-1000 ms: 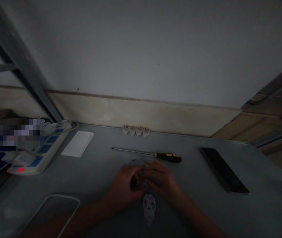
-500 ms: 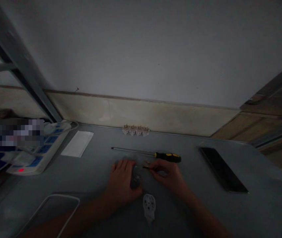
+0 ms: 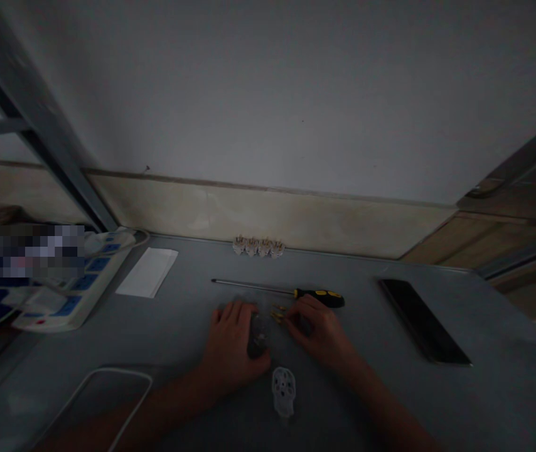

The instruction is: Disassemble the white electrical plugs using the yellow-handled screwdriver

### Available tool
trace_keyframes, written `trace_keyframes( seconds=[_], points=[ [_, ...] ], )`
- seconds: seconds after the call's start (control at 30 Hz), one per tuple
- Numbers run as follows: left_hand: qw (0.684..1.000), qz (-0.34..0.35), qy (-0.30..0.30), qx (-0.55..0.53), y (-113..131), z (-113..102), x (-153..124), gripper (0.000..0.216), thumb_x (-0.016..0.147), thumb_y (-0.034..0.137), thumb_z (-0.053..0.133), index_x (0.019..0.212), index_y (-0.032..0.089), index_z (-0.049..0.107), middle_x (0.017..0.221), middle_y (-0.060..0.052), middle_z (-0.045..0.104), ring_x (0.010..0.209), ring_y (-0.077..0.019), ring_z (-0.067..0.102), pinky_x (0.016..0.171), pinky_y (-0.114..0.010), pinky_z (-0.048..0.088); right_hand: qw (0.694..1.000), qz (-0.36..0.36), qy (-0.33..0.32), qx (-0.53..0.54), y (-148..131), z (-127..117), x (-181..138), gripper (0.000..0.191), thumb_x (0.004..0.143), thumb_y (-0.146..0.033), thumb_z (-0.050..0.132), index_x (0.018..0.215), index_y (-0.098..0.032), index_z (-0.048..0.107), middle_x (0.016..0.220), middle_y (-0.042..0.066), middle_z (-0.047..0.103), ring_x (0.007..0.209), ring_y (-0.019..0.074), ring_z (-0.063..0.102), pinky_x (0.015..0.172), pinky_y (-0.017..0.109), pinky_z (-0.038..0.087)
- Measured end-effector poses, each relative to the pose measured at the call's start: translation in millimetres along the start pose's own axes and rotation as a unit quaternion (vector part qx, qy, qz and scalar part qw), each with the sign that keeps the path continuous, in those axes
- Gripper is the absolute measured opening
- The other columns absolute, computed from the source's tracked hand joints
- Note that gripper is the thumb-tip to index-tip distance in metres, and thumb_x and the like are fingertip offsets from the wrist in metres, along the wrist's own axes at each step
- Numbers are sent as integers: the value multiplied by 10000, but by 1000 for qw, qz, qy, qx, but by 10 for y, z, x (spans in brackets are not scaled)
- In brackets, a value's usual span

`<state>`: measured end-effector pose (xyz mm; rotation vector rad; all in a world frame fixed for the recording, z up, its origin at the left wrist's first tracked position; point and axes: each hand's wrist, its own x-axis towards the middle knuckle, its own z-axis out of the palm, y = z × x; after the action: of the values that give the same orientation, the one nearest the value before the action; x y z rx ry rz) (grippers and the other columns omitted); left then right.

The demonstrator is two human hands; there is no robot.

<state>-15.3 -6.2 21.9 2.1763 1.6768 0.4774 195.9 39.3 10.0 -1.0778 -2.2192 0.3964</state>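
Fingers curled and thumb pointing right, my left hand [image 3: 233, 342] closes around the edge of what looks like a small clear plastic bag [image 3: 259, 331]; its contents are too dark to make out. Several small brass pins [image 3: 277, 314] lie just right of the bag. My right hand [image 3: 319, 329] pinches at one of these pins with thumb and forefinger, and the other fingers are curled in. A translucent white plug body [image 3: 284, 390] with holes lies on the table below, between the forearms. Behind the hands lies a long screwdriver [image 3: 315, 297] with a black and yellow handle.
Several clear plug pieces with brass pins [image 3: 258, 247] stand in a row by the wall. A dark phone [image 3: 423, 321] lies at the right. At the left are a white paper [image 3: 148, 273], a power strip [image 3: 80, 314] with cords, and a white cable [image 3: 122, 371] over my left forearm.
My right fingertips have shifted slightly, and the brass pins beside them show more plainly. The power strip's red light has dimmed. My left hand has stayed where it was.
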Motion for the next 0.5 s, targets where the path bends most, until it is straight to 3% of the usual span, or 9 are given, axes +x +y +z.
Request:
trace_keyframes(
  seconds=[0.2,0.37,0.43,0.5],
  points=[
    [999,9,35,-25,-24,24,-1,450,688,257,658,1117,170,552,1124,-135,627,1085,-360,568,931,-535,394,999,-18,27,-21,20,38,-5,122,872,-153,594,754,-185,598,680,20,594,686,151,559,615,260,428],
    [991,67,93,-71,96,-62,-49,367,708,173,628,1068,183,554,1063,-120,624,1024,-327,584,880,-500,462,994,-32,99,-39,76,26,7,235,925,-202,552,692,-175,568,633,5,555,625,122,535,581,247,406],
    [985,100,82,-118,190,-143,-200,359,719,152,627,1068,203,562,1055,-101,628,979,-296,605,835,-450,508,990,-37,129,-46,101,8,11,285,941,-211,535,659,-172,535,614,-11,532,600,108,516,569,238,401],
    [971,146,19,-190,271,-230,-465,355,775,167,643,1112,252,576,1025,-50,648,924,-247,630,790,-378,545,986,-40,157,-51,128,-7,11,318,956,-236,534,647,-165,509,611,-30,513,584,93,499,562,225,405]
  ],
)
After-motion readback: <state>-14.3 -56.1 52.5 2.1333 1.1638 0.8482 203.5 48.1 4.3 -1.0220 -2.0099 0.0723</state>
